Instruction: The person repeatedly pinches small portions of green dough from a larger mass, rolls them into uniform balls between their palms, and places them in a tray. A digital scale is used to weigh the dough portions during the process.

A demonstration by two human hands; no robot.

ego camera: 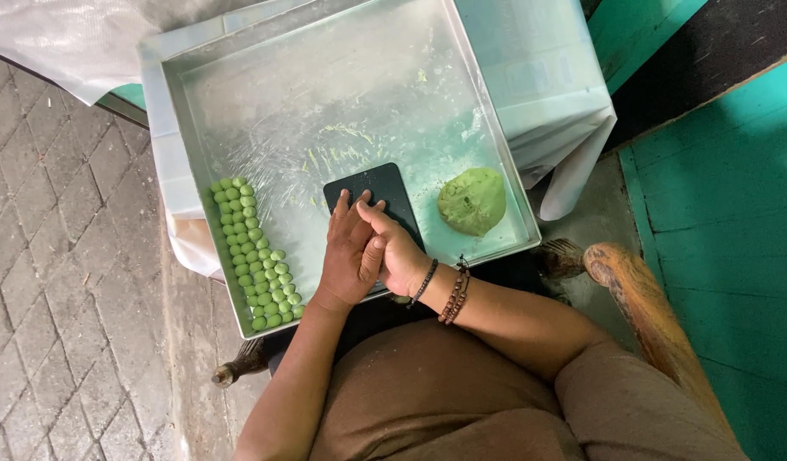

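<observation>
Head view, looking down. Large square metal tray (197,111) resting over the lap, lined with clear film smeared with green streaks. Left hand (349,252) and right hand (402,252) pressed palm to palm near the tray's near edge, just above a dark rectangular scraper (381,189) lying flat at the middle. Grip of both hands closed against each other; whatever lies between the palms hidden, so contents cannot be told. Rows of small green dough balls (253,256) packed along the tray's left edge toward the near-left corner. Lump of green dough (472,201) near the right edge, apart from the scraper. Beaded bracelets (453,294) on the right wrist.

Step in hand, as judged: rolling a portion between the palms into a ball. Next move likely calls for parting the palms and setting the piece beside the last row, touching its neighbours without flattening them.
</observation>
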